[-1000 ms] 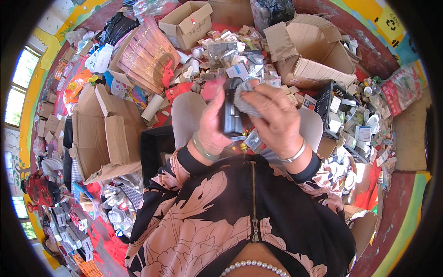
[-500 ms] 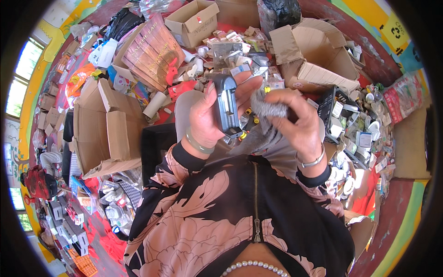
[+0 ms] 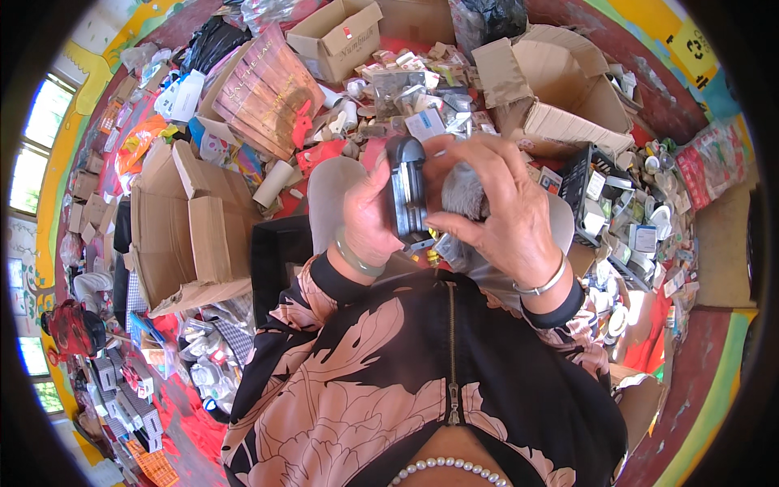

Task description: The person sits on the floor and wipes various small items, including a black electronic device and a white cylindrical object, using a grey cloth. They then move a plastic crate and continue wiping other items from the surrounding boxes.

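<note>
A black, elongated plastic device (image 3: pixel 407 191) with a rounded top end and shiny side stands upright in my left hand (image 3: pixel 364 207), whose fingers and thumb close round it. What kind of device it is I cannot make out. Just to its right, my right hand (image 3: pixel 510 215) grips a bunched grey fuzzy cloth (image 3: pixel 463 192) between thumb and bent fingers. The cloth is close beside the device; whether they touch is hard to tell. Both hands are over my lap, and small yellow items show beneath them.
An open cardboard box (image 3: pixel 199 231) stands at left, another (image 3: pixel 560 93) at far right, and a smaller one (image 3: pixel 337 40) at the back. A heap of small boxes and loose goods (image 3: pixel 406 89) lies ahead. At right, a black plastic crate (image 3: pixel 578 183) borders more piled goods.
The right hand has come closer to the black device, with the cloth now bunched up instead of hanging down. The device has turned so that its recessed front no longer faces me.
</note>
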`<action>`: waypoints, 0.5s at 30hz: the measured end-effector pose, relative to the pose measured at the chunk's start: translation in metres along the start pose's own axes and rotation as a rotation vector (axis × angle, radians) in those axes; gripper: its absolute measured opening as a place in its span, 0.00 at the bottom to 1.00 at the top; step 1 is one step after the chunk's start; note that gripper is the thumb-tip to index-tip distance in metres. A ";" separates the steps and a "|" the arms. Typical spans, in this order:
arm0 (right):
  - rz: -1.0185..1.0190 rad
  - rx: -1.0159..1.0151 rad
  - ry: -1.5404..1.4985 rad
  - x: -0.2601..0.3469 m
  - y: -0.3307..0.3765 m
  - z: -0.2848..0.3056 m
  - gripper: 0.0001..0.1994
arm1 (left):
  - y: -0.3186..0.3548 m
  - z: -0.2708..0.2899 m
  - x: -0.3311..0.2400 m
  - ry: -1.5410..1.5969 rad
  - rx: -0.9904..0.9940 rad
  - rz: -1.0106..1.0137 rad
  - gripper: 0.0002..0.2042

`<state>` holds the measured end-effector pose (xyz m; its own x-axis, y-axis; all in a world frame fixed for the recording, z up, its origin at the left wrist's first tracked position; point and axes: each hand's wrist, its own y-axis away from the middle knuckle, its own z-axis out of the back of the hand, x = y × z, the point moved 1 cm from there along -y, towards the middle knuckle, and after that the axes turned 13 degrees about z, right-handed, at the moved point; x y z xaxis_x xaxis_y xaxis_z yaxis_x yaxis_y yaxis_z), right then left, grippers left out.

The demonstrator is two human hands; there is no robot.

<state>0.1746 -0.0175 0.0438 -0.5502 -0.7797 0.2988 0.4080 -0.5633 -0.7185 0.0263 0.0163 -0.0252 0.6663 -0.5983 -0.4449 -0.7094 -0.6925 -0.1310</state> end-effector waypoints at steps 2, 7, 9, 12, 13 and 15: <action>0.007 0.102 0.007 -0.007 0.000 -0.001 0.34 | 0.002 0.012 0.007 0.015 -0.013 -0.008 0.26; 0.091 0.205 0.006 -0.017 0.004 -0.006 0.35 | 0.000 0.010 0.013 0.011 -0.041 0.037 0.23; 0.085 0.206 0.017 -0.017 0.005 -0.006 0.33 | 0.000 0.012 0.014 0.105 0.035 0.067 0.23; 0.103 0.177 0.007 -0.017 0.005 -0.004 0.31 | 0.002 0.011 0.014 0.208 0.125 0.153 0.22; 0.108 0.164 0.006 -0.018 0.005 -0.004 0.30 | 0.003 0.011 0.014 0.236 0.151 0.187 0.22; 0.119 0.131 -0.007 -0.019 0.006 -0.005 0.29 | 0.004 0.018 0.017 0.188 0.058 0.180 0.21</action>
<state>0.1839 -0.0050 0.0310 -0.4874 -0.8447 0.2212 0.5618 -0.4973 -0.6612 0.0308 0.0110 -0.0492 0.5553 -0.7779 -0.2942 -0.8287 -0.5472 -0.1174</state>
